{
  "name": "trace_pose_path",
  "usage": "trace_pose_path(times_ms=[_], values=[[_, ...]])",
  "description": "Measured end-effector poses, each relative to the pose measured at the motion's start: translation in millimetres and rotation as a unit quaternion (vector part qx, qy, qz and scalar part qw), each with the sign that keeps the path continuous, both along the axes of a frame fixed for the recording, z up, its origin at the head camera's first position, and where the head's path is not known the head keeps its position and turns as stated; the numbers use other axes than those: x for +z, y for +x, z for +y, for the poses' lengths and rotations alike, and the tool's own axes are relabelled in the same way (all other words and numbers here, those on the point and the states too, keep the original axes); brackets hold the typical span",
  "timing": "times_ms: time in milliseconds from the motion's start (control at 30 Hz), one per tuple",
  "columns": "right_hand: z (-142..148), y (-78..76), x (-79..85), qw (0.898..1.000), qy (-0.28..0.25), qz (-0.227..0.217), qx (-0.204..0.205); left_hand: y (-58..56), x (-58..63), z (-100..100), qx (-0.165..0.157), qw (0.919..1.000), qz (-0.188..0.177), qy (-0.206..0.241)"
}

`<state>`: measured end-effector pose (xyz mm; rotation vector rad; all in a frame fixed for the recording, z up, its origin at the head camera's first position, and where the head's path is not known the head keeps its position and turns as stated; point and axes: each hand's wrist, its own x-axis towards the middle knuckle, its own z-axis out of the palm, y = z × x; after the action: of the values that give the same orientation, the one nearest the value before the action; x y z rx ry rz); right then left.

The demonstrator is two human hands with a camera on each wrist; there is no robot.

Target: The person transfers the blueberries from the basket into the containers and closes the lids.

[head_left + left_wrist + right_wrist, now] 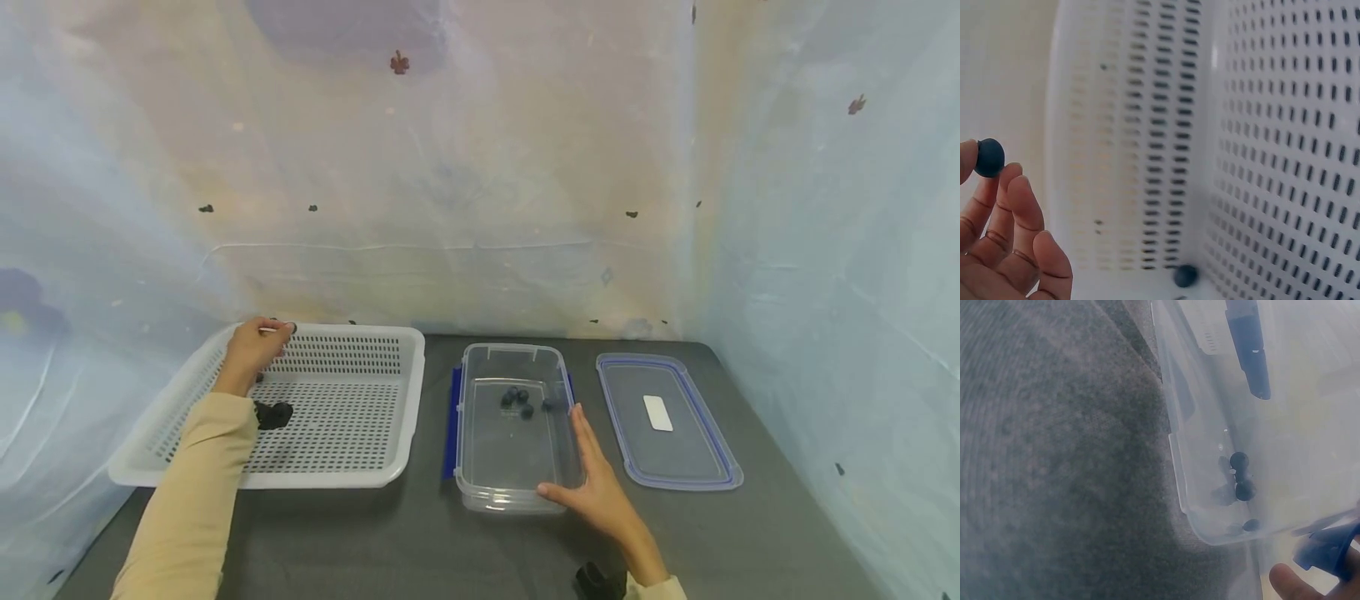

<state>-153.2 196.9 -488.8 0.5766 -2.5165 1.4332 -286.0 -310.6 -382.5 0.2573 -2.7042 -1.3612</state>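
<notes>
My left hand (253, 348) is over the far left part of a white slotted basket (322, 481). Between thumb and fingertip it pinches a dark blueberry (990, 157), clear of the basket wall. Another blueberry (1185, 275) lies in the basket, down in a corner, in the left wrist view. A clear plastic container (495, 497) stands uncovered to the right of the basket, with several blueberries (522, 397) on its bottom. My right hand (596, 483) rests against the container's right side, its fingers fairly straight and thumb near the front corner.
A clear lid (675, 458) with a blue seal and a white label (657, 413) lies right of the container. A blue side clip (452, 425) hangs at the container's left. Everything stands on a dark grey tabletop (360, 542), with patterned sheeting (480, 167) behind and beside.
</notes>
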Motion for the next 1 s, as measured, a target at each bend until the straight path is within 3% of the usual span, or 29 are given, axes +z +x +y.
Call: trace_pose_path(times_ms=[300,567,833,1000], values=[[-1,1.0,1.2,1.000,-0.002,0.001,-0.001,6.0,26.9,26,-0.027,0.9978,0.060,0.012],[-1,1.4,-0.3,1.000,-0.004,0.001,0.001,14.9,51.1,59,-0.074,0.9926,0.091,0.033],[-3,1.0,-1.9,1.000,-0.008,0.006,0.003,19.2,61.6,93,-0.134,0.9834,0.114,0.042],[-3,1.9,-4.8,1.000,-0.006,0.008,-0.002,20.1,61.0,118,-0.180,0.9735,0.127,0.060]])
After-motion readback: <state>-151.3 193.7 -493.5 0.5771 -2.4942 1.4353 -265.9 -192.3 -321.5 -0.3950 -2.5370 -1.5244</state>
